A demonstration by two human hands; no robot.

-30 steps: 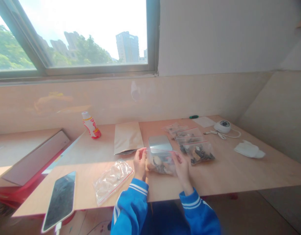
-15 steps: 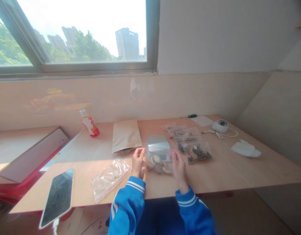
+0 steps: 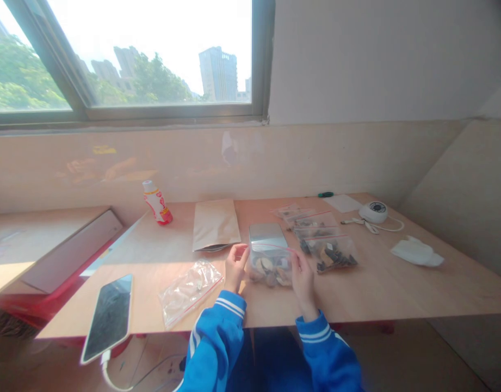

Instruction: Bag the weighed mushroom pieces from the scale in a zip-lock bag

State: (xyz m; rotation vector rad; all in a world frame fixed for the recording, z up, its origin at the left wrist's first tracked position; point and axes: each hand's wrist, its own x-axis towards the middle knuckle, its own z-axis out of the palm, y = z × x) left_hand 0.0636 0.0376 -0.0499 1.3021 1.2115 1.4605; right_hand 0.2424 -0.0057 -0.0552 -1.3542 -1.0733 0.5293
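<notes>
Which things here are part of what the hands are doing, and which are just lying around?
Part of it:
the left hand and right hand, holding a clear zip bag of brown pieces
filled zip bags beside it

Just lying around:
phone
bottle
paper envelope
white cloth
</notes>
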